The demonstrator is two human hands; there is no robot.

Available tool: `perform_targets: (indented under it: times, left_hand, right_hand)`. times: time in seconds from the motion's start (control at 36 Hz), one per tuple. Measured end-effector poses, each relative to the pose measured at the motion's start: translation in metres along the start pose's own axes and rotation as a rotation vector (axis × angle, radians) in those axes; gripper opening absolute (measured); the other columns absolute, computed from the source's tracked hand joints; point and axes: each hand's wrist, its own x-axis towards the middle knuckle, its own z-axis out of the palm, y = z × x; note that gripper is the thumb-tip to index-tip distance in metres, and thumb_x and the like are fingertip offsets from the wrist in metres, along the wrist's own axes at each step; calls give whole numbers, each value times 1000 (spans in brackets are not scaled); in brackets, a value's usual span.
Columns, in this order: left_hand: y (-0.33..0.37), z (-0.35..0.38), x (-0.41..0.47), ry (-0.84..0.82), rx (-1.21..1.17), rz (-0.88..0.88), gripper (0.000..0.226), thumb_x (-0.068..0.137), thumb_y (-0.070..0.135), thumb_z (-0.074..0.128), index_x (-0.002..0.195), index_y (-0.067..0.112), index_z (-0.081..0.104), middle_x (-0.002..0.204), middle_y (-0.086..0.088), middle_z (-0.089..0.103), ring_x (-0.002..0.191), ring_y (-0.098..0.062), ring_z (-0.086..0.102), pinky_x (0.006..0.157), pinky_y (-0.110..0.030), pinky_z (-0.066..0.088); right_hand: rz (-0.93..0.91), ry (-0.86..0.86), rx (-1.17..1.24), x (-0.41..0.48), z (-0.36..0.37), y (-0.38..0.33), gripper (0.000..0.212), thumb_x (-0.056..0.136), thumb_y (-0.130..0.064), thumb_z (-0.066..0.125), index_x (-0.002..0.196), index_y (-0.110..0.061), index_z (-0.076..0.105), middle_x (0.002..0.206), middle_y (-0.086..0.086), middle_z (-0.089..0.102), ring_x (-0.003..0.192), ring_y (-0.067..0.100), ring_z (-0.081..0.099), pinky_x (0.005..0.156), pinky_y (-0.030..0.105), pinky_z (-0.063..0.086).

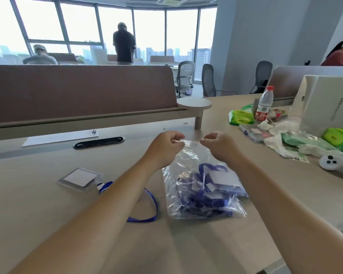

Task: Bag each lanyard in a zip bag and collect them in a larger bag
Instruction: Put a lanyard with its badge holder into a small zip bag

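A large clear zip bag (186, 161) lies on the desk in front of me, holding several bagged blue lanyards (204, 196) with white cards. My left hand (164, 147) pinches the left end of the bag's top edge. My right hand (218, 145) pinches the right end of the same edge, stretching it between them. To the left, a loose blue lanyard (152, 206) with a clear badge holder (79, 179) lies flat on the desk, partly hidden under my left forearm.
A brown partition (81, 91) runs along the desk's far edge, with a black cable slot (99, 142) and white paper (57, 138) before it. At right stand a water bottle (264, 103), green packets (241, 116), a white box (325, 103), tissues and a white controller (333, 162).
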Motion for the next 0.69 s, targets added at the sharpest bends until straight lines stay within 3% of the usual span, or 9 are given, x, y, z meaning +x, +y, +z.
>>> perform_targets:
  times: [0.08, 0.14, 0.28, 0.36, 0.47, 0.61, 0.69]
  left_hand:
    - [-1, -18, -19, 43, -20, -3, 26, 96, 18, 60, 120, 15, 67, 114, 2, 68, 104, -12, 62, 89, -23, 45]
    - [-4, -32, -33, 58, -14, -17, 23, 96, 18, 59, 117, 16, 68, 105, 4, 68, 98, -12, 63, 87, -24, 48]
    - [-23, -69, -72, 83, 29, -67, 16, 97, 19, 54, 107, 21, 67, 98, 4, 71, 86, -13, 66, 76, -26, 51]
    - [-36, -92, -95, 108, 75, -104, 18, 99, 20, 52, 108, 22, 67, 99, 5, 70, 85, -9, 66, 74, -24, 48]
    - [-50, -121, -121, 142, 111, -138, 17, 99, 19, 51, 106, 23, 66, 96, 8, 69, 82, -6, 65, 69, -21, 48]
    - [-75, -148, -138, 163, 134, -185, 20, 97, 16, 52, 108, 19, 69, 97, 3, 71, 84, -10, 67, 66, -20, 47]
    - [-93, -159, -140, 159, 166, -207, 21, 97, 15, 53, 110, 17, 70, 101, 2, 71, 88, -13, 66, 70, -21, 45]
  right_hand:
    - [-29, 30, 68, -16, 11, -20, 15, 94, -26, 65, 98, -12, 69, 74, -3, 65, 65, 14, 57, 61, 25, 46]
    - [-48, 38, 105, -29, 21, -34, 16, 93, -24, 64, 95, -10, 71, 72, -3, 64, 69, 18, 60, 66, 29, 48]
    - [-101, -45, 109, -63, 56, -69, 24, 91, -23, 61, 92, -2, 72, 87, 15, 72, 79, 26, 65, 79, 43, 56]
    - [-135, -99, 96, -79, 79, -87, 26, 89, -25, 60, 93, -1, 71, 92, 17, 72, 86, 33, 68, 85, 53, 57]
    - [-168, -168, 48, -96, 112, -106, 29, 92, -27, 60, 93, 1, 71, 94, 19, 72, 90, 36, 68, 83, 52, 57]
    - [-192, -278, -37, -103, 156, -118, 21, 92, -30, 60, 93, -12, 73, 90, 8, 73, 86, 27, 69, 84, 47, 59]
    - [-205, -341, -91, -102, 180, -123, 27, 93, -30, 61, 95, -7, 74, 92, 12, 74, 89, 31, 69, 84, 45, 58]
